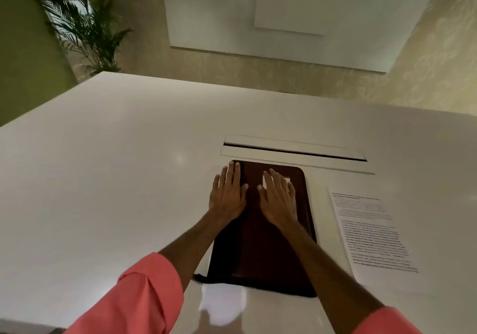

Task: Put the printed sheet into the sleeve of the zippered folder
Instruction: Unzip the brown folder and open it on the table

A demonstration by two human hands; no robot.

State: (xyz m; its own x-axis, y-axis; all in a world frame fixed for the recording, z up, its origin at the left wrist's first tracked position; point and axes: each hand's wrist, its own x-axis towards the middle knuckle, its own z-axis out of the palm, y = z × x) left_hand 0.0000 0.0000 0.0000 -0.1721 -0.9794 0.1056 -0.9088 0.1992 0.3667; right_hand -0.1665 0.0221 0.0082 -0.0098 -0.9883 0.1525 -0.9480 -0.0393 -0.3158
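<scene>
Your left hand (227,193) and right hand (278,196) lie flat, fingers spread and gripping nothing, on the far end of the dark brown zippered leather folder (260,246), likely steadying it before you unzip. The folder looks closed; no sleeve is visible. The white printed sheet of text (371,231) lies just right of the folder on the white table (116,178), untouched. A cable slot (294,150) sits beyond the folder.

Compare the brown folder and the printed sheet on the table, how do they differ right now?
The zippered folder is dark brown and thick; the printed sheet is white, thin and covered in text. Both hands, left hand and right hand, rest flat on the closed folder; the sheet lies untouched to its right. Both lie flat on the white table.
</scene>
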